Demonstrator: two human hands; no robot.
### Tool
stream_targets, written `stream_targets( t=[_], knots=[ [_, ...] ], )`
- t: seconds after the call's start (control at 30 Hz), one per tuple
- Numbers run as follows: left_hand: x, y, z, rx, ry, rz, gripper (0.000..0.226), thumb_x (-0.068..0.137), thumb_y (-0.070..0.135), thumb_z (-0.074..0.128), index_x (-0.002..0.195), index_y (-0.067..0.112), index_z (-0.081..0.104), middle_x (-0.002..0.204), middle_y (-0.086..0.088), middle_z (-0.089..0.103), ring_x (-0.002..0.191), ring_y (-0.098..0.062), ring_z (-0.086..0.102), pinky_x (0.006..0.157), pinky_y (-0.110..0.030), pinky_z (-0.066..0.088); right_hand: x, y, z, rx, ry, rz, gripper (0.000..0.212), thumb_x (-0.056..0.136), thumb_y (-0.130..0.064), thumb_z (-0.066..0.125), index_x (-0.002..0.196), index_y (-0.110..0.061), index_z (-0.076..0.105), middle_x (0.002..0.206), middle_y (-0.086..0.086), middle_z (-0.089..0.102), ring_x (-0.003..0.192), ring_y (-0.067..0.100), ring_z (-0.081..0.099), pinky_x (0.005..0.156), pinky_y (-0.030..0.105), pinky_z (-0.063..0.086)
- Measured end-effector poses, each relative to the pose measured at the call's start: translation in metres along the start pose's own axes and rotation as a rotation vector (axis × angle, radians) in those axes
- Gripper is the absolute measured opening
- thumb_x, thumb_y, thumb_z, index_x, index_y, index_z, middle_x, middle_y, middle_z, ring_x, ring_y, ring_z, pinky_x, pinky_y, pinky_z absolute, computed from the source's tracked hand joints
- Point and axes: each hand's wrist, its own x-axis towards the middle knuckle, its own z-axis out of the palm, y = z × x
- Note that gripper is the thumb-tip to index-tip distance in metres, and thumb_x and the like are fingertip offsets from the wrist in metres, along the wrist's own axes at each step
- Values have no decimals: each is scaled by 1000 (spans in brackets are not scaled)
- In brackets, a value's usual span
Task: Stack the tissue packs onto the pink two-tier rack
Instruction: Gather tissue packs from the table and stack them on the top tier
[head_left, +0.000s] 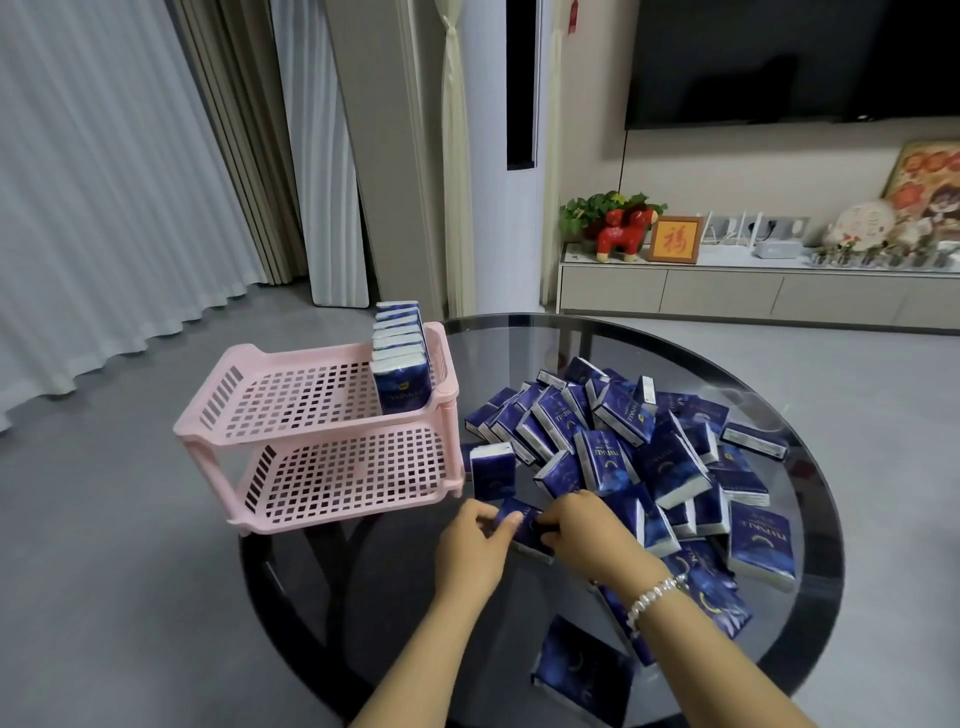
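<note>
Tissue packs (613, 447), dark blue, moon print, white edges, heaped loosely

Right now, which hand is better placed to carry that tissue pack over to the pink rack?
Probably the left hand: it already grips the pack and lies nearer the rack, which stands on its side.

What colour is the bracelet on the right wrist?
White, like pearl beads; the bracelet shows clearly in the head view.

The rack (332, 431) stood at the desk's (810, 467) left edge, packs (400, 358) lined up on its top tier, a heap (639, 457) to its right.
</note>
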Motion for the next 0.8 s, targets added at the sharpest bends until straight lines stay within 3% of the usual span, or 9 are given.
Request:
stream_targets(
  t=[0.13, 0.27, 0.33, 0.43, 0.5, 0.63, 0.8],
  knots=[
    [-8, 6, -3, -43, -23, -33, 30, 80, 31, 74, 97, 21, 52, 99, 4, 65, 86, -13, 61, 72, -27, 49, -6, -1, -6, 11, -50, -49, 28, 92, -15, 48, 113, -11, 66, 112, 13, 64, 113, 26, 46, 90, 31, 40],
    [-14, 4, -10, -259, -63, -99, 60, 80, 16, 74, 134, 15, 48, 112, 0, 63, 98, -15, 61, 84, -27, 47, -18, -1, -11, 123, -2, -148, 29, 92, -13, 51, 118, -13, 65, 117, 6, 66, 114, 23, 53, 93, 30, 43],
    [-20, 2, -17, -348, -63, -108, 65, 83, 12, 71, 142, 13, 41, 126, -5, 61, 110, -19, 60, 91, -28, 46, -30, -3, -12, 146, 78, -204, 29, 91, -12, 53, 119, -11, 65, 121, 2, 64, 116, 21, 50, 97, 30, 42],
    [-30, -2, -28, -435, -23, -101, 50, 87, 11, 66, 134, 17, 49, 127, -4, 61, 112, -19, 59, 95, -31, 47, -50, -8, -13, 170, 204, -268, 26, 91, -12, 56, 114, -7, 66, 119, 0, 65, 112, 19, 49, 97, 25, 40],
    [-39, -3, -34, -467, -10, -109, 38, 89, 13, 64, 124, 20, 52, 118, -1, 62, 103, -15, 61, 84, -28, 47, -62, -8, -12, 156, 220, -275, 27, 91, -18, 58, 116, -12, 66, 114, -2, 66, 107, 17, 49, 93, 19, 36],
    [-55, -10, -40, -475, 4, -131, 27, 90, 16, 62, 113, 19, 48, 108, -1, 61, 87, -12, 61, 61, -24, 46, -79, -4, -5, 99, 117, -187, 36, 85, -31, 66, 118, -16, 65, 113, -1, 65, 109, 16, 48, 88, 21, 40],
    [-74, -11, -44, -515, 16, -192, 25, 88, 14, 65, 103, 9, 45, 95, -6, 55, 74, -15, 61, 56, -25, 53, -98, -9, -1, 16, -16, -131, 40, 78, -35, 70, 108, -9, 65, 102, 8, 68, 93, 24, 60, 79, 35, 48]
  ],
)
